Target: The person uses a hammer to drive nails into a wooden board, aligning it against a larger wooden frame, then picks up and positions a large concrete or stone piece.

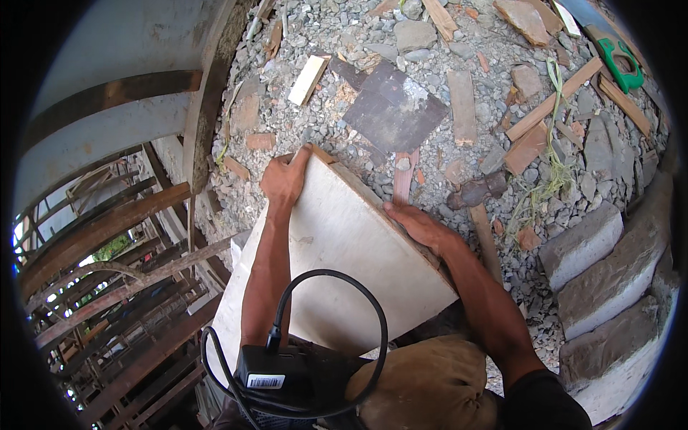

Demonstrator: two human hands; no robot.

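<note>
A pale wooden panel [337, 244] with a wood strip along its far edge stands tilted in front of my body. My left hand [284, 178] is closed round its far left corner, thumb up along the edge. Farther right, my right hand [424, 229] grips the strip-lined edge; some of its fingers are hidden behind the board. Just beyond that hand a hammer lies on the gravel, its dark head [476, 190] toward the far side and its wooden handle [487, 244] running back beside my forearm. A dark square piece [395, 107] lies flat past the panel.
Grey gravel [330, 36] with wood scraps covers the ground. A handsaw with a green handle [622, 66] lies at the far right. Pale blocks [595, 287] are stacked at the right. Wooden framing [107, 236] rises at the left. A black cable [380, 308] loops near my lap.
</note>
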